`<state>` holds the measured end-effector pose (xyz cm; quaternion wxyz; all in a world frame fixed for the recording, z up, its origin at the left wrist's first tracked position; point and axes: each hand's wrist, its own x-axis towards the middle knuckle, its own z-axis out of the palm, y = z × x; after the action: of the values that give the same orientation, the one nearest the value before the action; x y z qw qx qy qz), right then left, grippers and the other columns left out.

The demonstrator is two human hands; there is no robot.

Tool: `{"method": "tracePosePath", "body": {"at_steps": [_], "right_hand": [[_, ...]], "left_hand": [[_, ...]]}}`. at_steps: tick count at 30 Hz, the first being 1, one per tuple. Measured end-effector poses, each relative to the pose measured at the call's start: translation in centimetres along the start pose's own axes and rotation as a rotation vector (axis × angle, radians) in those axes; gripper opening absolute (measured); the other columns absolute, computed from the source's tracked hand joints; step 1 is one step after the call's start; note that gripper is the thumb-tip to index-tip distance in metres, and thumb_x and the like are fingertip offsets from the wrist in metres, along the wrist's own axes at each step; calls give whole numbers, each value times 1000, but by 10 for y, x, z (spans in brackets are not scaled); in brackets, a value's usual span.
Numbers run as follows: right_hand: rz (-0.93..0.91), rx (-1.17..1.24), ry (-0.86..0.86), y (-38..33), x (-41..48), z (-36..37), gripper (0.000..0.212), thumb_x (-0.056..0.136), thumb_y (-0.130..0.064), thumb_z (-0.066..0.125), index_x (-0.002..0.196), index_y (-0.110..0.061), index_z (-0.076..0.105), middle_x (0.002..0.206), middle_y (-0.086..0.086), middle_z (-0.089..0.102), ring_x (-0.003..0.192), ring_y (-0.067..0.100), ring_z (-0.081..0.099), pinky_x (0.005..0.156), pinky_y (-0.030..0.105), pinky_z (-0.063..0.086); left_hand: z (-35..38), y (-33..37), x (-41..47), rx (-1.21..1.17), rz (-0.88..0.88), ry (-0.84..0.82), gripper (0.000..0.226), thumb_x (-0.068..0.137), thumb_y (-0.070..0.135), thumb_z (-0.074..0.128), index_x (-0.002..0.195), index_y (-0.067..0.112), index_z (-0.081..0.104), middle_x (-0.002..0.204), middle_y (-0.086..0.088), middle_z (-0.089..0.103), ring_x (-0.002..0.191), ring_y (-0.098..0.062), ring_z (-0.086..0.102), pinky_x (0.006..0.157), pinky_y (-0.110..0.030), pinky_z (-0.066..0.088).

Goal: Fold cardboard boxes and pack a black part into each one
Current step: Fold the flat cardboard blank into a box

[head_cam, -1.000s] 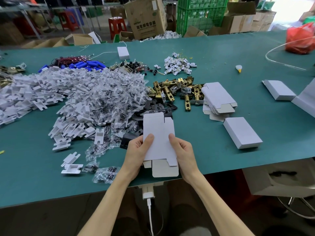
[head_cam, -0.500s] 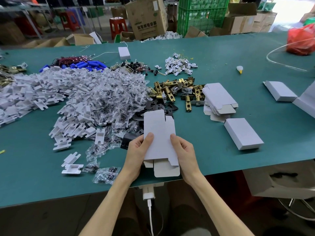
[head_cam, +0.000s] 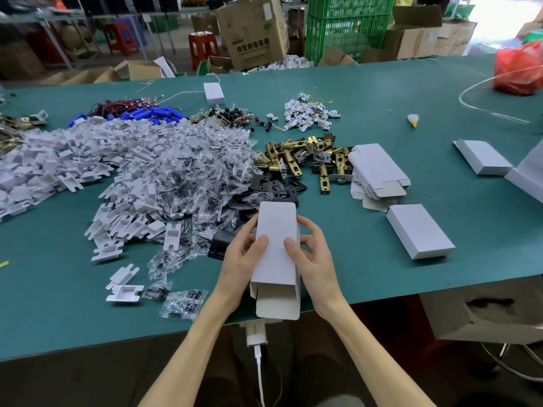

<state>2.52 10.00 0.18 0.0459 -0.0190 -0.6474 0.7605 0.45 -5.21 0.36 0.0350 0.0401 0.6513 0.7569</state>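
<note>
A white cardboard box (head_cam: pixel 276 239) is held over the table's near edge, popped into a sleeve, with its near flap hanging open toward me. My left hand (head_cam: pixel 244 257) grips its left side, thumb on top. My right hand (head_cam: pixel 313 257) grips the right side, thumb also on top. Flat black plates (head_cam: pixel 276 186) lie just beyond the box, partly under clear bags. A stack of flat white box blanks (head_cam: pixel 377 168) lies to the right, with a closed white box (head_cam: pixel 418 230) in front of it.
On the green table (head_cam: pixel 382 274), a big heap of white plastic inserts (head_cam: pixel 73 171) and bagged screws (head_cam: pixel 188 174) fills the left. Brass latches (head_cam: pixel 305 160) lie mid-table. Another white box (head_cam: pixel 483 157) sits far right, a red bag (head_cam: pixel 518 69) at the back right.
The flat blank has been opened into a box sleeve and its far flaps are folded in. Both hands have slid further up its sides.
</note>
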Motion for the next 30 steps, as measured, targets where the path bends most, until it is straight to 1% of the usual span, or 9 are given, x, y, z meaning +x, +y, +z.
{"method": "tracePosePath", "body": {"at_steps": [5,8,13,16,19,21,24,26,30], "right_hand": [[30,21,17,3,1,-2,51,88,-40,69,135,-33,51,109,9,71,94,21,74,78,37,62],[29,-2,30,4,1,-2,46,89,-39,67,132,-29,56,111,6,69,94,16,73,76,32,60],[40,-15,70,6,1,-4,32,93,-39,65,119,-22,61,118,6,68,98,21,70,77,35,59],[32,-47,83,10,2,-6,14,99,-29,66,105,-17,64,103,8,70,92,25,67,79,45,56],[2,-70,85,10,1,-7,12,99,-24,67,95,-14,65,93,9,69,84,19,63,74,40,51],[-4,-48,78,9,1,-6,9,98,-24,68,104,-18,66,97,3,71,88,19,67,76,37,55],[-10,8,88,7,1,-4,33,97,-20,70,127,-26,58,97,12,68,92,30,68,79,39,57],[-32,-9,78,6,1,-4,46,97,-20,70,138,-33,53,95,18,64,89,31,66,82,38,57],[-18,-42,39,7,2,-4,35,100,-22,66,133,-32,62,91,6,62,85,20,65,77,37,57]], "left_hand": [[2,-4,0,17,-3,-4,40,93,32,66,133,33,64,115,-16,71,94,-23,71,76,-33,61],[0,-4,-1,5,-12,1,34,93,31,67,128,32,67,115,-20,69,93,-24,71,75,-33,61],[-1,-6,-1,39,-26,13,26,94,34,66,117,22,70,103,-8,75,85,-18,72,66,-28,58],[-2,-8,0,50,-38,43,28,93,34,67,109,12,69,99,-4,76,80,-16,72,62,-27,57],[-4,-9,0,47,-35,50,29,92,34,68,106,8,70,97,-8,76,79,-19,71,62,-29,58],[-5,-9,0,43,-33,58,30,92,34,69,107,8,70,97,-9,76,79,-19,71,62,-29,58],[-5,-9,-1,14,-25,72,30,91,32,71,112,11,70,98,-8,75,79,-19,72,61,-28,58],[-6,-9,-1,-12,2,75,36,93,27,72,128,20,67,100,-7,69,81,-16,71,62,-28,58],[-7,-8,1,-14,-5,55,57,91,30,71,146,37,57,91,0,64,77,-15,67,63,-28,57]]}}
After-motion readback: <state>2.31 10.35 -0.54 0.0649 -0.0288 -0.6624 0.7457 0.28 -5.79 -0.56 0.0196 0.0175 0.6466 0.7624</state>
